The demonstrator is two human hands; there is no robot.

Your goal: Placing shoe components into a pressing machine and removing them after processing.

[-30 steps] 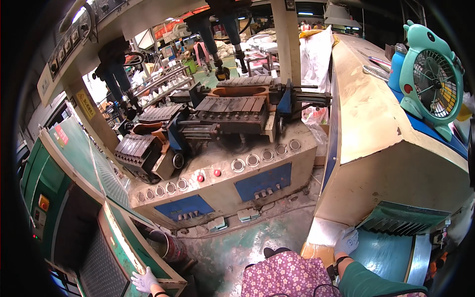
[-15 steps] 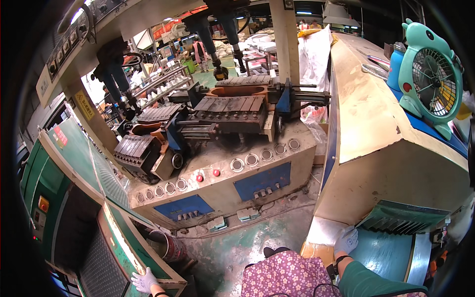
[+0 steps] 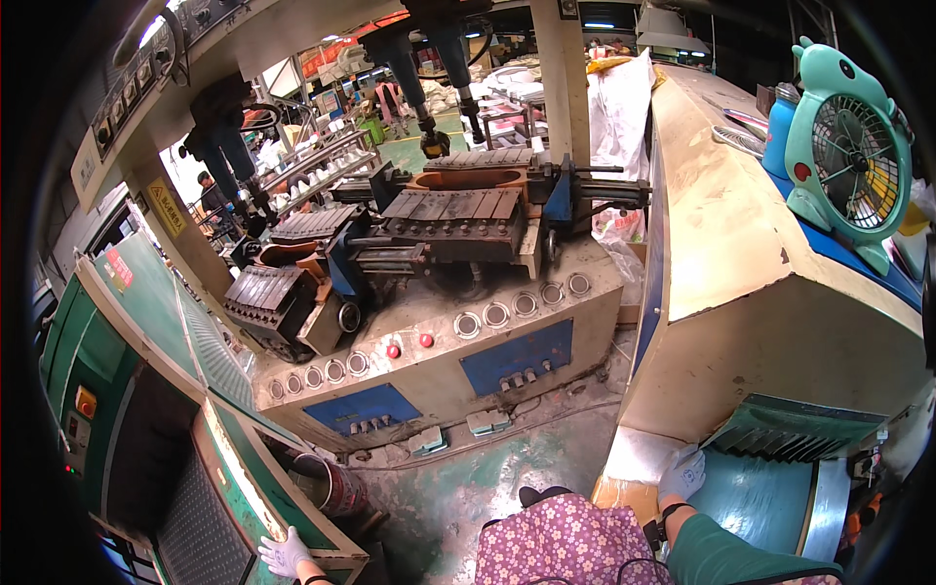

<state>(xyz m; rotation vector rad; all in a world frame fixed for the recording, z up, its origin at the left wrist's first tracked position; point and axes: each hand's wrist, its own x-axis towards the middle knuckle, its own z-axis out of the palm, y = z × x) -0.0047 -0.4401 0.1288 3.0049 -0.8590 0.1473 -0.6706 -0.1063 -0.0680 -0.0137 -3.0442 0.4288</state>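
My left hand, in a pale glove, rests with its fingers spread on the edge of the green machine cabinet at the lower left. That hand holds nothing. At the lower right my right hand, gloved too, lies on the near corner of the beige machine, beside its blue conveyor belt. Its fingers look stretched out, with nothing seen in them. Between my hands, a purple flowered apron covers my lap. Ahead stands a press machine with clamping blocks and round buttons along its front.
A bucket stands on the floor beside the green cabinet. On the beige machine's top are a mint-green fan and a blue bottle. Dark green flaps hang over the belt's opening. Racks stand behind the press.
Both my hands stay where they were. In the far left background, a person has come more fully into view behind the press.
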